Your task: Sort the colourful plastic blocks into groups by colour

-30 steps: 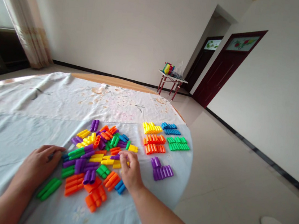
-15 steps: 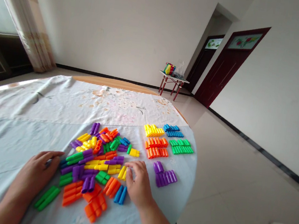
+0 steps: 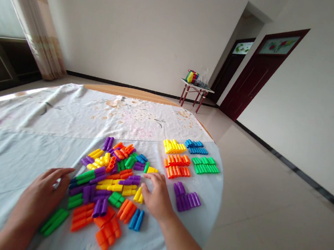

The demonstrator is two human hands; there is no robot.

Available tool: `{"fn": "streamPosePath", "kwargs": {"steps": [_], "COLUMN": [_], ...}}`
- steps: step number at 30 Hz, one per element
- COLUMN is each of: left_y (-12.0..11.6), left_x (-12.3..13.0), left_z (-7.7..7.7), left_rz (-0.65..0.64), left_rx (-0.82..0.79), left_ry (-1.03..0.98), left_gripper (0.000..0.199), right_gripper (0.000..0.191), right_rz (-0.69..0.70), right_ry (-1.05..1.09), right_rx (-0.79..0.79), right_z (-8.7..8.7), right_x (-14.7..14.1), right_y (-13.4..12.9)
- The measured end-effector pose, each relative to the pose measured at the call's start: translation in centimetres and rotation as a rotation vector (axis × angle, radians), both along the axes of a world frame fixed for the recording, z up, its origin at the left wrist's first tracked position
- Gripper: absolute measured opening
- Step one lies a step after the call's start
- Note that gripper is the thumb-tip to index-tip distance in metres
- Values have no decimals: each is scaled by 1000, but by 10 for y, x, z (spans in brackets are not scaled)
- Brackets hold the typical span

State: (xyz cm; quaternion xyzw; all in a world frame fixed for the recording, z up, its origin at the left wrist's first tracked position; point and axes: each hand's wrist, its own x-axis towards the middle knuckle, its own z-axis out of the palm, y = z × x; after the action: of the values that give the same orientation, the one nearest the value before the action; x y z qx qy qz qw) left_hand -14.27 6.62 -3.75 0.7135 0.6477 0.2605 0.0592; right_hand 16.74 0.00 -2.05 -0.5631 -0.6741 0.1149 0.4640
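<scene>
The tablecloth (image 3: 39, 146) bore a jumbled pile of plastic tubes (image 3: 88, 193), with sorted rows (image 3: 177, 160) to its right. My left hand (image 3: 36, 196) rested against the pile; whether its fingers gripped anything, I couldn't tell. My right hand's (image 3: 159, 199) thumb and forefinger had just spread wider, apart near a yellow piece (image 3: 139, 195), seemingly carrying nothing.

Glossy plastic pieces (image 3: 88, 193) heaped loosely, colours mixed; single-colour rows (image 3: 205, 168) lying beside, on tablecloth (image 3: 46, 142).
</scene>
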Motion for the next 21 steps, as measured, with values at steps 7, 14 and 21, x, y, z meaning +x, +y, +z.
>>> {"fn": "streamPosePath", "kwargs": {"steps": [7, 14, 21], "left_y": [5, 15, 11], "left_x": [-4, -17, -10], "left_z": [-2, -22, -8], "left_rz": [1, -23, -9], "left_rx": [-69, -47, -123], "left_ry": [-7, -16, -23], "left_gripper": [48, 48, 48], "right_gripper": [22, 27, 49], "right_rz": [-28, -60, -130], "right_ry": [-49, -114, -187], "right_rx": [88, 78, 9], "right_z": [1, -12, -24], "right_x": [3, 9, 11], "right_y": [39, 41, 31]}}
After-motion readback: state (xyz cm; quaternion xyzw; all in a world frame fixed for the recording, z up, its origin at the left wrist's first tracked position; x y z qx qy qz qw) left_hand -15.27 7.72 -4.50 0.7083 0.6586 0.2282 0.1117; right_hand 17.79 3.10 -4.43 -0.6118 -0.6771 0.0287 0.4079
